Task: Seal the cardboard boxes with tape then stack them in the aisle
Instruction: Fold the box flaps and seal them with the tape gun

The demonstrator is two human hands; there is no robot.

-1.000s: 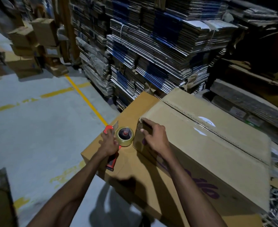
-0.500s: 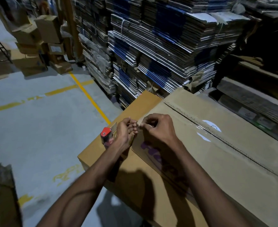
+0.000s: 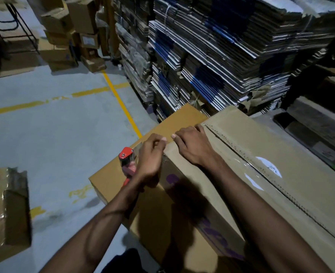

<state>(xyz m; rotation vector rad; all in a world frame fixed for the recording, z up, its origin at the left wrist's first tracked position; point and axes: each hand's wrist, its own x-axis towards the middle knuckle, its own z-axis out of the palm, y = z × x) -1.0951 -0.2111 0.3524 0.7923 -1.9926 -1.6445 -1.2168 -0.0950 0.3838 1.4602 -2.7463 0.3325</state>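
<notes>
I had the top box (image 3: 261, 158) in the centre and right of the frame, resting on a wider box (image 3: 111, 180) whose bare top showed at centre left. Its middle seam already shone with clear tape running away to the lower right. My right hand (image 3: 192, 146) lay on the near corner of that top box, fingers curled down on the cardboard and seemingly pinning a tape end there, though I could not make out the tape itself under them. My left hand (image 3: 151, 160) sat just beside it, thumb and fingers pinched together at the box edge. What they pinched was too thin and dim to tell; I took it for the loose tape end. The red tape gun (image 3: 126, 156) stood right behind that left hand on the lower box, and I could not tell whether the palm held it.

Risks, as I judged them: clear tape in light this poor could fold and stick to itself, or go on crooked across the corner. The gun stood near the lower box's edge, so a nudge from my wrist could have knocked it to the floor (image 3: 54, 125). Stacks of flattened cartons (image 3: 231, 52) crowded the upper right.
</notes>
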